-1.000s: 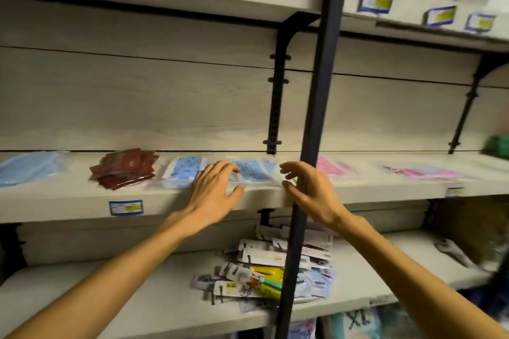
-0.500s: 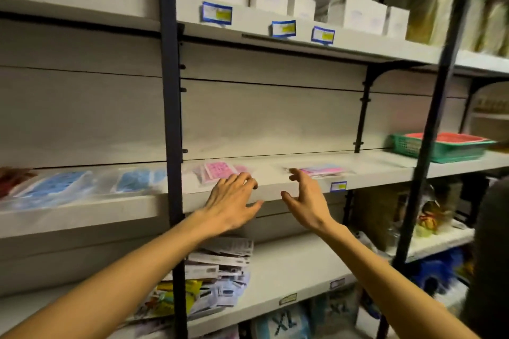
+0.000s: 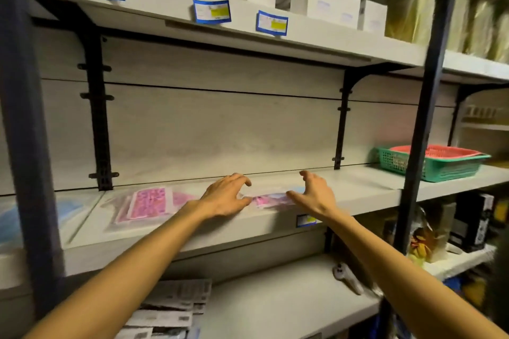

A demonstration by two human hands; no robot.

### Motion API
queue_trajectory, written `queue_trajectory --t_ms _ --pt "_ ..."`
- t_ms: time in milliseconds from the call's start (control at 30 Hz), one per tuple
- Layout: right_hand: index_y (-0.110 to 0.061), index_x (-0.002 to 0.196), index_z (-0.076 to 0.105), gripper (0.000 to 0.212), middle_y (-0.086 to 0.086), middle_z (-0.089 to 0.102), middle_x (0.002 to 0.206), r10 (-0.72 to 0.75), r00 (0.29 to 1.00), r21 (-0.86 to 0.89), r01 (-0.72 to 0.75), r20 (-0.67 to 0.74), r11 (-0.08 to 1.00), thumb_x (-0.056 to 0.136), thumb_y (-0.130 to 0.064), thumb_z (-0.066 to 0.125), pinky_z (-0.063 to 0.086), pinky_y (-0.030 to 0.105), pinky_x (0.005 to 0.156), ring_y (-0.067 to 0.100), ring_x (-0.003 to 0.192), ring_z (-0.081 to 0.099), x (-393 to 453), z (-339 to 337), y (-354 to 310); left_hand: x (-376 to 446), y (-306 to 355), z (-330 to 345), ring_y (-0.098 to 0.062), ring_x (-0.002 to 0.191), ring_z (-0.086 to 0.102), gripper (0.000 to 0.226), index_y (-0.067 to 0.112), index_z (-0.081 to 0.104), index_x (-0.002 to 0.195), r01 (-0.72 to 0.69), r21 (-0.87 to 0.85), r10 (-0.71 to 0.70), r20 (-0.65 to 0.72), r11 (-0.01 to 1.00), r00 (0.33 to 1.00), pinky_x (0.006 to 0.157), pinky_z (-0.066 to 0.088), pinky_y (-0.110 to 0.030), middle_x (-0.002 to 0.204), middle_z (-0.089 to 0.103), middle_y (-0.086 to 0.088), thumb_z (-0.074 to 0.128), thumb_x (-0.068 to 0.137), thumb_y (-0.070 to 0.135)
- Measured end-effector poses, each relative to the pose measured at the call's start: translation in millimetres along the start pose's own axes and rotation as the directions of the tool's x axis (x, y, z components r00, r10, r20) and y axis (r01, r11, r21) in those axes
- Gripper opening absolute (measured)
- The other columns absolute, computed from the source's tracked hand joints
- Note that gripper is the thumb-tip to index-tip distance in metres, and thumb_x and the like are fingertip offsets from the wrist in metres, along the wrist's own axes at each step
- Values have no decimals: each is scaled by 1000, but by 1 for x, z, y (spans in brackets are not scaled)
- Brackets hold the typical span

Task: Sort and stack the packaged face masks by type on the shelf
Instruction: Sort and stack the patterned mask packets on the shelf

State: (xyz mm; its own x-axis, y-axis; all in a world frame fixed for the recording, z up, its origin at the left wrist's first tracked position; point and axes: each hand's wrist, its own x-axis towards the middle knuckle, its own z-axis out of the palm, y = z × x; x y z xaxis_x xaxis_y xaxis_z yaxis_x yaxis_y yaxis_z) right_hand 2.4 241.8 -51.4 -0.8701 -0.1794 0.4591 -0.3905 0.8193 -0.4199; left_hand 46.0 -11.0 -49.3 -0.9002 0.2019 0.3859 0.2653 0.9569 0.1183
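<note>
Hard to read: the whole view was blurred by motion, so the print on the packets and price tags could not be read.
Cut off: a blue mask packet (image 3: 7,224) at the left edge was partly hidden behind a dark upright post (image 3: 26,124).
Left hand (image 3: 227,198): released, fingers loosely curved, resting on the middle shelf (image 3: 358,192) at the left end of a packet.
Right hand (image 3: 312,194): released, fingers spread and arched above the same packet's right end; contact could not be told.
Pink-and-blue mask packet (image 3: 271,198): flat in clear wrap, between both hands near the shelf's front edge.
Pink mask packets (image 3: 150,202): patterned, overlapping, lying just left of the left hand.
Further right: a green basket (image 3: 440,164).
</note>
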Motion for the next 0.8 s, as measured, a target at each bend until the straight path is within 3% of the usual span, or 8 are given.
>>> queue_trajectory --t_ms 133,267,400,500,600,667,733,800 --pt "-10 147 36 93 15 46 149 45 934 -115 -5 356 993 80 -68 66 45 49 105 34 127 50 52 7 31 39 -22 20 -18 141 40 64 29 40 148 88 -102 -67 188 991 980 114 34 -36 156 41 4 56 93 57" --pt "-19 144 45 90 8 55 142 0 867 -65 37 499 997 77 -76 61 49 43 101 26 117 57 74 23 56 61 -31 32 -18 125 55 63 28 46 146 104 -40 -88 287 994 954 106 44 -33 145 55 4 53 94 61" --pt "-23 136 54 82 2 67 126 -97 897 -46 129 430 991 77 -78 58 55 39 89 20 102 63 91 31 68 72 -35 33 -15 92 62 37 29 68 110 151 -49 -144 118 987 982 78 52 -36 104 68 13 46 99 56" --pt "-23 140 51 73 0 70 124 -153 931 3 161 332 987 82 -67 63 54 38 92 21 104 65 102 37 73 78 -38 38 -27 77 60 29 17 62 81 243 -124 -249 -36 962 968 66 45 -37 76 65 1 49 100 34" --pt "-22 137 55 56 2 71 122 -213 948 45 208 236 977 89 -50 62 53 40 94 23 106 66 112 42 79 81 -39 43 -26 77 58 22 16 62 82 364 -217 -395 -122 906 911 66 42 -35 77 65 -1 51 99 26" --pt "-22 115 69 31 1 76 105 -248 945 158 217 215 963 94 -41 57 56 44 86 21 92 69 119 46 84 84 -39 43 -24 77 57 20 17 62 81 418 -337 -484 -143 844 863 67 40 -34 80 65 -3 53 98 21" --pt "-17 87 74 31 1 75 81 -282 936 268 222 211 937 97 -37 52 57 48 76 22 76 69 127 48 87 88 -35 40 -21 76 55 22 14 61 76 456 -514 -592 -131 726 795 67 37 -32 78 63 -5 55 97 15" --pt "-13 76 72 35 4 74 74 -300 927 409 189 225 893 98 -31 52 57 51 72 28 72 70 134 48 88 89 -32 33 -20 77 56 21 13 65 77 451 -672 -678 -106 588 727 69 38 -30 81 65 -7 55 95 8"
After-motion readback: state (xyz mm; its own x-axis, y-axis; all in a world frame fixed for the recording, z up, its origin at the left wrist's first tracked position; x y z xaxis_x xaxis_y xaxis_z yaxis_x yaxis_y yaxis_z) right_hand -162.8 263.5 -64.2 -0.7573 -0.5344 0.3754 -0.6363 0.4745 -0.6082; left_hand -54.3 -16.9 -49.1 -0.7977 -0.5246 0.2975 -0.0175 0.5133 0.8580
